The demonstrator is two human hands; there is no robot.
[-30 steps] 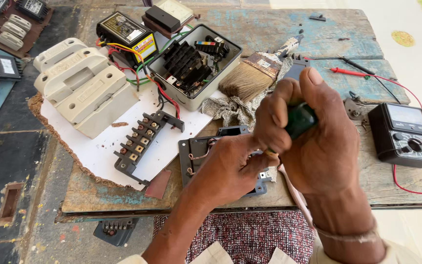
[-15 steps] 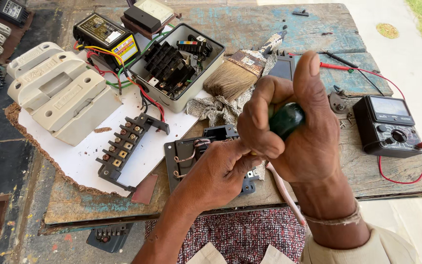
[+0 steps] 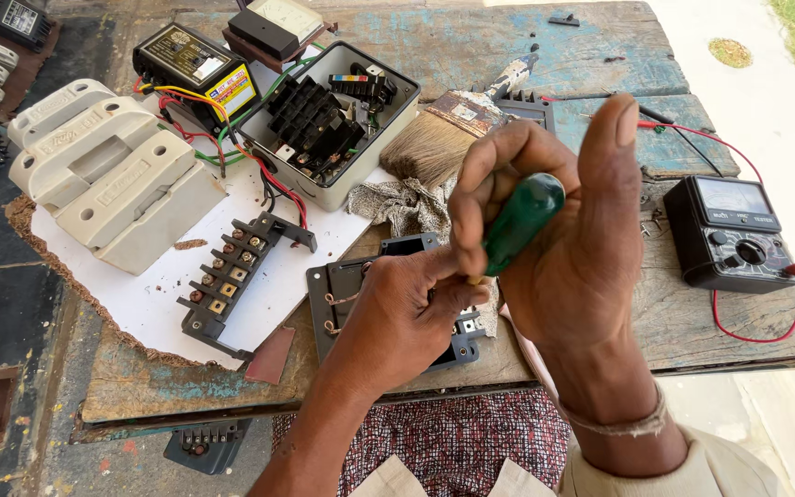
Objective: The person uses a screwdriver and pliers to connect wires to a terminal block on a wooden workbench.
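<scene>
Two hands meet: green-handled screwdriver (image 3: 519, 221) is gripped closed in right hand (image 3: 568, 244), slanting down-left to grey plastic base plate (image 3: 360, 299) pinned by left hand (image 3: 406, 308).

Cluttered wooden table (image 3: 600, 55): multimeter (image 3: 733, 235), brush (image 3: 439, 138)
</scene>
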